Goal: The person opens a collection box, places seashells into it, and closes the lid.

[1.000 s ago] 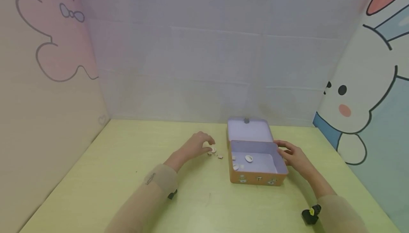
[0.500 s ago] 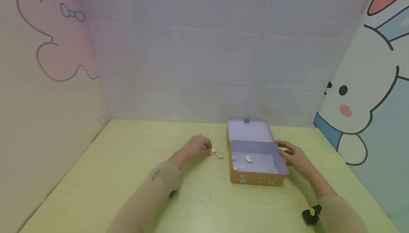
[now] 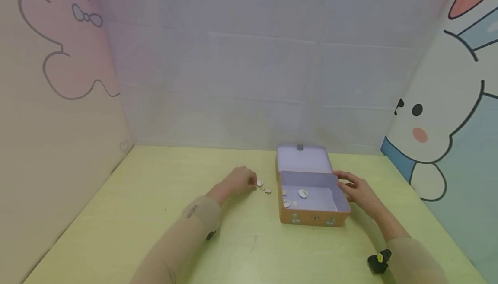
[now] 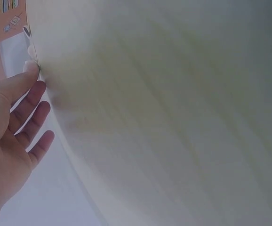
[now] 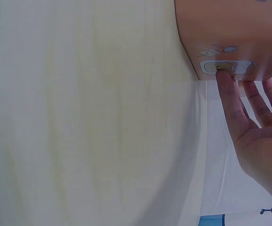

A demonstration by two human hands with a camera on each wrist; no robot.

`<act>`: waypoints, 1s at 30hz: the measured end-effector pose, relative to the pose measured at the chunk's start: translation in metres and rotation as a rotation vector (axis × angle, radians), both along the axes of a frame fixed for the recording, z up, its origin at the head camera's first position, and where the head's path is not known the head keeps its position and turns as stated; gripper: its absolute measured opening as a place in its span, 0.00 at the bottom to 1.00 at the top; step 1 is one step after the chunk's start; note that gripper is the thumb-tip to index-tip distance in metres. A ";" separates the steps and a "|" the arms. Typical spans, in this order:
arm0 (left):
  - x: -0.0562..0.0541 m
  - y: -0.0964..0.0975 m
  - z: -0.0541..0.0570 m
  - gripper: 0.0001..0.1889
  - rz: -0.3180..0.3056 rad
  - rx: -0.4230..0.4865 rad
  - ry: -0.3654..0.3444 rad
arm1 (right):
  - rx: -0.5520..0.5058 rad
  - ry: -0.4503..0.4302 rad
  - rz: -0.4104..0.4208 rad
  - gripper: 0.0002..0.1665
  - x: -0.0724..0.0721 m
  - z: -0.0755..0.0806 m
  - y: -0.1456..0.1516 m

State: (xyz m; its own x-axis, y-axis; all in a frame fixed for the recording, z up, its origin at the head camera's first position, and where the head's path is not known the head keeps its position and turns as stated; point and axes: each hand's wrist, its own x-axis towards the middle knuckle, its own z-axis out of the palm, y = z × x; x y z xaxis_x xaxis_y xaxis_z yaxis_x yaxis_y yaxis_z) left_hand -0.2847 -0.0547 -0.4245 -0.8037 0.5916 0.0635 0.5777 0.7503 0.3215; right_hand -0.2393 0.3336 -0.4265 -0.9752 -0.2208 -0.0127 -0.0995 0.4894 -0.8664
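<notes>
My left hand (image 3: 240,180) is low over the table, its thumb and forefinger pinching a small white shell that they almost hide. Just beyond its fingertips lie a white shell (image 3: 260,183) and a smaller piece (image 3: 268,191). An orange suitcase-shaped tin box (image 3: 314,218) with a lilac inside stands right of centre, lid (image 3: 303,158) tipped back. Inside are an oval shell (image 3: 303,193), another by the left wall (image 3: 287,204), and little pale pieces. My right hand (image 3: 359,193) holds the box's back right corner. In the right wrist view, its thumb (image 5: 228,96) touches the box's side.
The pale yellow table (image 3: 233,249) runs back to a whitish sheet wall (image 3: 233,81). Side panels carry cartoon drawings, including a rabbit (image 3: 428,132) at right. A black wrist device (image 3: 378,262) sits under the right sleeve.
My left hand has come down slightly, and its thumb and forefinger have closed on a shell that lay beside them. The right hand and the tin box stay put.
</notes>
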 end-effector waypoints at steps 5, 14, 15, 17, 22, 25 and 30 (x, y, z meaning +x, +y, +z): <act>0.002 0.001 -0.001 0.03 0.005 -0.008 0.000 | 0.000 0.000 0.003 0.31 0.000 -0.001 0.000; 0.003 0.007 0.001 0.03 -0.003 0.000 0.098 | 0.003 -0.009 0.007 0.33 0.000 -0.003 0.000; 0.004 0.008 0.002 0.03 -0.002 0.005 0.107 | 0.004 -0.011 0.006 0.33 0.000 -0.002 0.000; 0.005 0.009 0.005 0.03 0.004 0.015 0.125 | 0.006 -0.014 0.005 0.33 0.000 -0.002 0.000; 0.008 0.012 0.014 0.03 0.030 0.029 0.197 | 0.015 -0.016 0.004 0.34 0.000 -0.003 0.000; 0.012 0.014 0.020 0.03 0.063 0.039 0.220 | 0.013 -0.014 0.004 0.33 0.000 -0.003 0.000; 0.021 0.021 0.033 0.03 0.099 0.083 0.230 | 0.012 -0.007 0.002 0.32 0.001 -0.003 0.000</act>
State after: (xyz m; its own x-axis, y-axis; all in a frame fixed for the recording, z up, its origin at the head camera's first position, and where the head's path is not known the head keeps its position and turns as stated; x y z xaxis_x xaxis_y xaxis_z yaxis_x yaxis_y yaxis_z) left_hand -0.2641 -0.0342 -0.3911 -0.8164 0.4958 0.2961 0.5675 0.7835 0.2530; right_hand -0.2386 0.3335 -0.4294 -0.9747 -0.2224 -0.0224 -0.0942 0.4994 -0.8612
